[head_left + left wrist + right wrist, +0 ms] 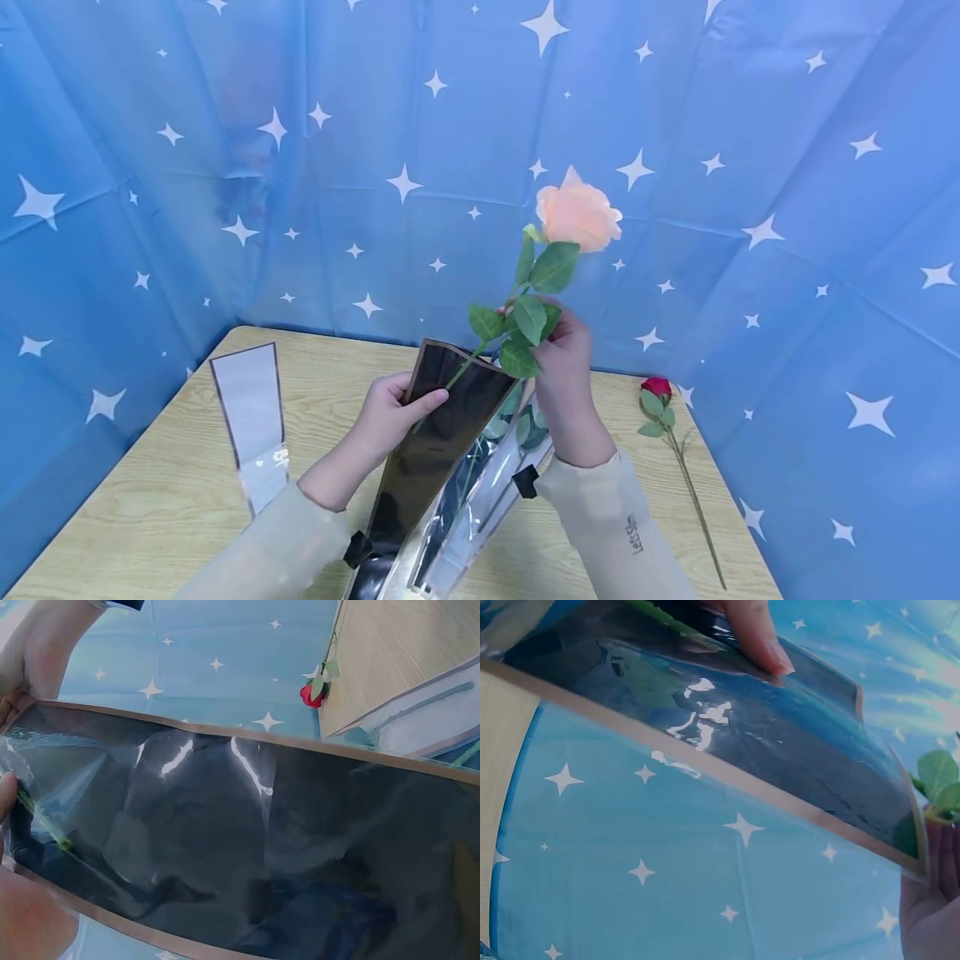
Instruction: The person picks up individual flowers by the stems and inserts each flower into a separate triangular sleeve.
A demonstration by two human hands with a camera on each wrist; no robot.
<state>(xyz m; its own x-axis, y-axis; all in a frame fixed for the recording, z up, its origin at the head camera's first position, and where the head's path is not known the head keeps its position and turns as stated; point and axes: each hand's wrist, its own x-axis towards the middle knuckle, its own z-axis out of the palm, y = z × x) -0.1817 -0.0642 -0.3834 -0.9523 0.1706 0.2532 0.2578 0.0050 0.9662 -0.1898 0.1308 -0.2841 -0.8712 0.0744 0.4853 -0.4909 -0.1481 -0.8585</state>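
- Black sleeve (435, 454), 7 o'clock, mouth toward the middle: thin, light and slick, I'd judge, and easily creased; take it by the rim.
- Left hand (390, 417), 7 o'clock, pinching the black sleeve near its mouth.
- Right hand (566, 362), 4 o'clock, apart from the left, gripping the pink rose (579, 215) by its stem, fingers partly leaf-hidden.
- Pink rose, bloom at 2 o'clock, stem seemingly entering the mouth: probably light, soft-petalled; hold the stem.
- Red rose (656, 402), 4 o'clock, on the tabletop (142, 500).
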